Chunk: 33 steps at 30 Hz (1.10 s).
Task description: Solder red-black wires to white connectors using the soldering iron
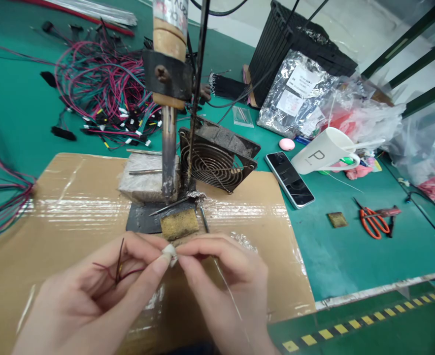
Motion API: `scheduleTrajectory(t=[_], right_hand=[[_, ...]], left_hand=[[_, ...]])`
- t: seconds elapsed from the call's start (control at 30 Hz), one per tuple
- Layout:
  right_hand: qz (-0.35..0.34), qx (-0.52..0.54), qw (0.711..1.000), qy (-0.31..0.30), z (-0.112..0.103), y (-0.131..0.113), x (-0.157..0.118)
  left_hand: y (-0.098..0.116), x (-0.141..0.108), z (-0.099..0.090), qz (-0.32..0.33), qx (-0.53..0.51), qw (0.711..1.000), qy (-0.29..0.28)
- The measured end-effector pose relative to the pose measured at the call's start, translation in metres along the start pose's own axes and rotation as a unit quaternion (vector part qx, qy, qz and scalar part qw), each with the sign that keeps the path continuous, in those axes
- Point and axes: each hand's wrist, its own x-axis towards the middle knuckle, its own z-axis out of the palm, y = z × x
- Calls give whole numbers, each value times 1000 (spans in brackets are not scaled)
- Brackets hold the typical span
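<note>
My left hand [102,291] is closed in a pinch on a small white piece [170,252], possibly a connector; its exact kind is too small to tell. Thin dark red and brown wires [119,266] stick out between the curled fingers of that hand. From the other side my right hand [224,281] pinches the same white piece, thumb and forefinger together. A thin silvery strand [229,288], like solder wire, runs down across the right palm. Just beyond the fingertips lies a worn yellow sponge [180,224]. Above it a soldering iron [169,153] hangs tip down in a stand.
Brown cardboard [276,236] lies under the hands. A black fan [219,158] and a wrapped block [143,175] flank the iron. Bundled cables [106,93] lie back left. To the right are a phone [290,180], a white mug [322,150] and orange-handled cutters [374,224].
</note>
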Motion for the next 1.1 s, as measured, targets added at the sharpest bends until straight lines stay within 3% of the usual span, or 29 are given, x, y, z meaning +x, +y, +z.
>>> scheduleTrajectory(t=[0.2, 0.3, 0.4, 0.47, 0.5, 0.6, 0.7, 0.87, 0.97, 1.1], right_hand=[[2, -32, 999, -8, -4, -1, -3], [-19, -116, 993, 6, -10, 2, -8], [-61, -180, 976, 110, -12, 6, -12], [-63, -147, 968, 193, -11, 7, -13], [-49, -117, 970, 205, -11, 7, -12], [17, -33, 993, 111, -12, 6, -10], [58, -9, 998, 18, -11, 3, -9], [96, -77, 991, 45, 1, -9, -8], [95, -147, 984, 30, 0, -10, -1], [47, -96, 994, -13, -4, -2, 11]], left_hand=[[2, 3, -2, 12, 9, 1000, 2], [2, 5, -4, 18, 13, 1000, 19], [3, 9, -4, 12, 11, 1000, 24], [5, 13, -3, 9, 6, 999, 31], [6, 15, -2, 10, 5, 999, 40], [12, 21, 1, 27, -7, 997, 71], [16, 28, 4, 36, -14, 996, 85], [18, 35, 5, 37, -11, 995, 97], [18, 37, 2, 28, 1, 996, 81], [15, 38, -2, 28, 24, 999, 39]])
